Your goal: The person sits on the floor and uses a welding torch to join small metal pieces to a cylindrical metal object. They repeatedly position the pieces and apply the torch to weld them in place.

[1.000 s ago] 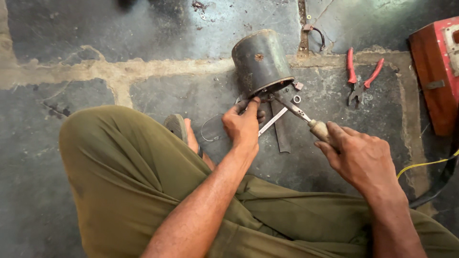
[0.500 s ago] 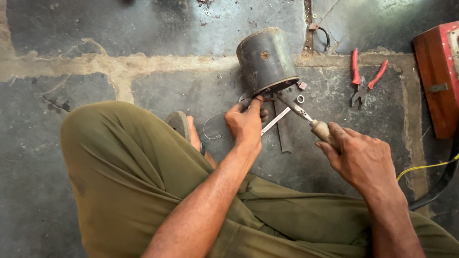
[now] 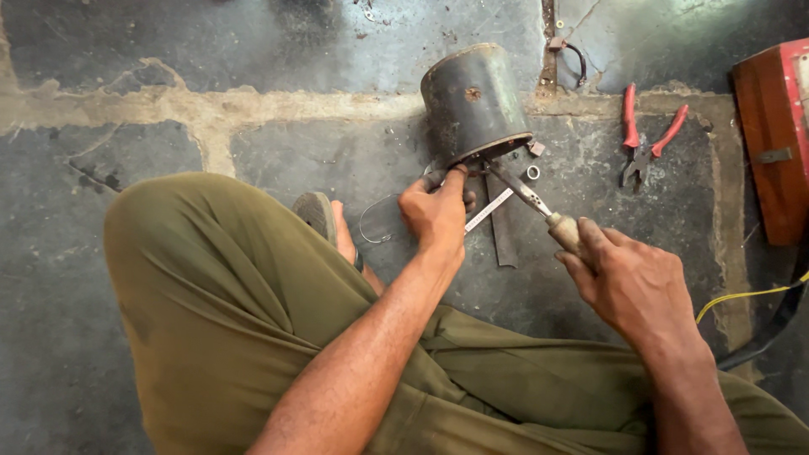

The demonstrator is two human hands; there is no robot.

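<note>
View from above of a person seated on a stone floor [image 3: 253,50], legs in olive trousers [image 3: 227,295] folded across the lower part of the view.

Centre: a dark metal cylinder [image 3: 472,101] lies tilted on the floor, its closed end away from the person and its open rim turned toward the hands.

Left hand [image 3: 436,215]: closed at the lower rim of the cylinder, thumb and fingertips pressed against the edge. Whether it pinches a small part there cannot be told, since the fingers cover the spot.

Right hand [image 3: 628,282]: wrapped firmly around the pale wooden handle of a screwdriver [image 3: 539,202]. The metal shaft runs up and to the left, and its tip meets the rim of the cylinder just beside the left thumb.

Beneath the shaft: a flat dark metal strip [image 3: 503,240] lies on the floor, crossed by a thin light-coloured strip [image 3: 489,209]. A small nut [image 3: 536,149] and a washer [image 3: 533,172] rest just beside the rim.

Right of the cylinder: red-handled pliers [image 3: 645,139] lie well apart from both hands. A red-and-brown box [image 3: 775,135] stands at the right edge, with a yellow wire [image 3: 746,297] and a black cable [image 3: 779,316] below it.

Left of the left hand: a sandal [image 3: 316,215] on a foot shows beside the knee.
</note>
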